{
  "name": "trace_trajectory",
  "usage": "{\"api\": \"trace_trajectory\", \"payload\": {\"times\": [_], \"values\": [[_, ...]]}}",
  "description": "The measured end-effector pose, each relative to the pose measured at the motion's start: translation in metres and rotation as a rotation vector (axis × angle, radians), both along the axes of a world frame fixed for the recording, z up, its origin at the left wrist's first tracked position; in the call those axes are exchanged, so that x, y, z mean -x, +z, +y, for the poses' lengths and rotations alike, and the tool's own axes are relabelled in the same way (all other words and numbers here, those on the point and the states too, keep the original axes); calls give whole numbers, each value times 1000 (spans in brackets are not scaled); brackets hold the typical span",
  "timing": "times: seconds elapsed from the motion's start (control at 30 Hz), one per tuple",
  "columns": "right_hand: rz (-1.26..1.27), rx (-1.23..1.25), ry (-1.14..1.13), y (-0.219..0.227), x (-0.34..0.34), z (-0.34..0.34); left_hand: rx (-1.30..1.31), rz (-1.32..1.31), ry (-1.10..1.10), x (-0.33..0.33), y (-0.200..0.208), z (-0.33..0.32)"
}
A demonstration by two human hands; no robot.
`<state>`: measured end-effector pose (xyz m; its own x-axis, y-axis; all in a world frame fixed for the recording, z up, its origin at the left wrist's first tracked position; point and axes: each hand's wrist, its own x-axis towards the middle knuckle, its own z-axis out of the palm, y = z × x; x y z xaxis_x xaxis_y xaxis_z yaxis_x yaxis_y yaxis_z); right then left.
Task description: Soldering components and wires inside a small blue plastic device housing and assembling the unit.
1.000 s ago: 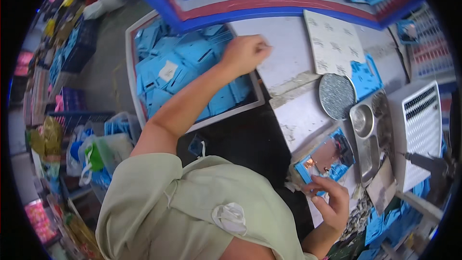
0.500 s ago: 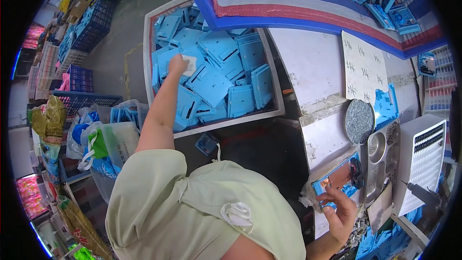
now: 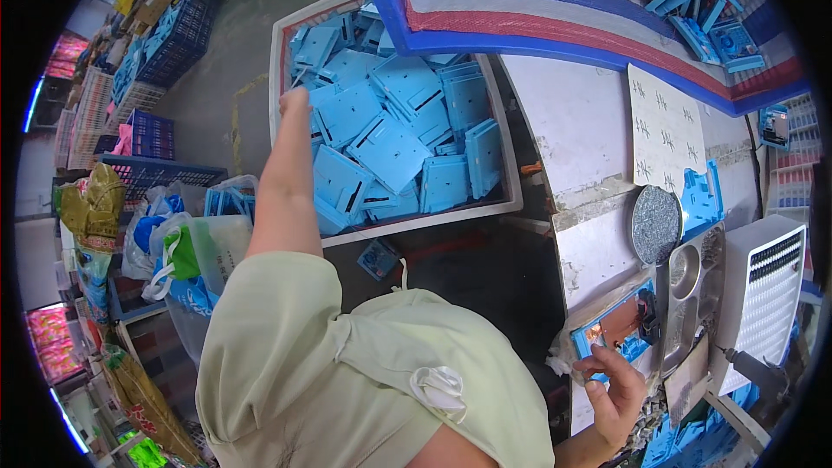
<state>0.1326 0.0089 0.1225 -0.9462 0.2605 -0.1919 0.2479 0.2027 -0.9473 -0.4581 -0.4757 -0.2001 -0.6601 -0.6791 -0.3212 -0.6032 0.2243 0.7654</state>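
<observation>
A blue-edged, stripe-lined bin (image 3: 485, 42) hides the far right corner of the white-rimmed crate (image 3: 420, 224). At the crate's left rim, the left hand (image 3: 295, 102) is too small to read; right of it, fingers cover part of a blue rectangular device (image 3: 619, 321).

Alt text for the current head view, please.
Left hand at the left edge of a bin of blue panels, its grip unclear; right hand, open, at a blue case with a copper-coloured area.
</observation>
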Motion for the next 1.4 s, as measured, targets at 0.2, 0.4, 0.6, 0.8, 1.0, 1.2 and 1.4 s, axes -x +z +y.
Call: {"api": "trace_trajectory", "payload": {"times": [0.2,0.4,0.6,0.8,1.0,1.2,1.4], "values": [[43,-47,20,2,-3,-1,650,693,-559,-127,45,123],[129,-140,83,2,-20,15,111,1339,-1497,-288,232,286],[147,-94,61,0,-47,22,-202,517,-2391,-270,313,455],[18,44,-226,-5,-102,11,434,742,-2370,-234,288,675],[17,90,-339,-13,-115,12,830,651,-2308,-247,216,801],[81,-159,-520,-44,-122,19,640,1172,-2133,-235,218,809],[-101,-462,-812,-76,-110,25,-189,1076,-2685,-367,275,565]]}}
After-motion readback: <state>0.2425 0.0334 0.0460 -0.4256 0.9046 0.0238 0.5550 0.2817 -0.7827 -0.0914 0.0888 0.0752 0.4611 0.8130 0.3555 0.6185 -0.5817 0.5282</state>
